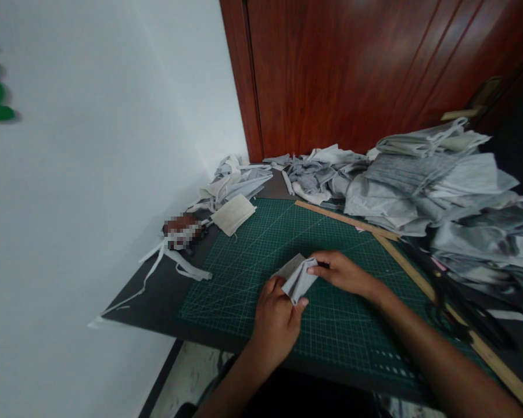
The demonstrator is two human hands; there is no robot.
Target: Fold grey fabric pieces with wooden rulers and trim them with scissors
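Above the green mat (226, 278), the left hand (278, 310) and right hand (337, 271) grip a folded gray cloth (301, 280).

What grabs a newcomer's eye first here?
Probably the folded gray cloth, held by the left hand and right hand over the green mat. Next, the big gray fabric heap at far right, and the red-brown door behind the table.

One left hand (279, 322), one right hand (342, 271), one cloth (303, 283) in both; one mat (226, 278); two rulers (344, 219) at right; one cream patch (235, 215), left; one door (331, 75), far.
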